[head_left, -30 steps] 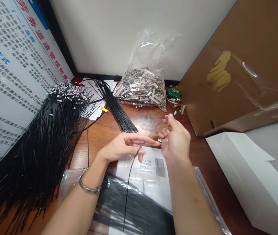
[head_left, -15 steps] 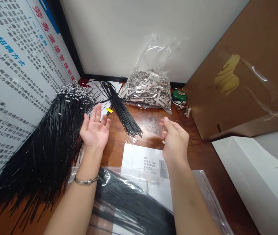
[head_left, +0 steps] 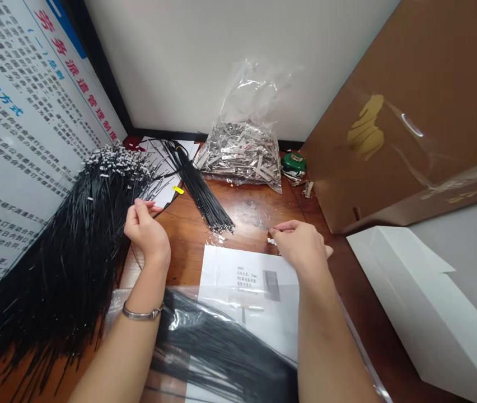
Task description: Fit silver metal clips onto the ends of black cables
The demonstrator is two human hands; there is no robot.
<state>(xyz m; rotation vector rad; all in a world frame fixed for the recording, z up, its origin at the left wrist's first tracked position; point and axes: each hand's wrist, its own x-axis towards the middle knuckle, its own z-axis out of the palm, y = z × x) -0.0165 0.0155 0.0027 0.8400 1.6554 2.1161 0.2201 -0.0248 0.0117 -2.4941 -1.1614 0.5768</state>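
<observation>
My left hand (head_left: 146, 228) is closed, thumb against fingers, at the right edge of a large heap of black wires (head_left: 91, 224) with white ends; what it pinches is too small to make out. Over the right part of the wooden table (head_left: 255, 204), my right hand (head_left: 301, 243) has its thumb and index finger pressed together beside small white pieces (head_left: 271, 241); its grip contents cannot be made out. Between the hands lies a tied bundle of black wires (head_left: 205, 196). A printed sheet (head_left: 221, 268) is partly under a clear bag of black wires (head_left: 221, 330).
A clear bag of metal clips (head_left: 242, 154) stands against the back wall. Right of it are a green tape measure (head_left: 293, 162) and loose clips (head_left: 308, 188). A brown box (head_left: 347, 184) and a white box (head_left: 415, 296) stand at the right.
My left hand has turned from open palm to closed fingers and moved slightly left. My right hand has lowered and turned, its fingers now pointing left. The view has shifted slightly right.
</observation>
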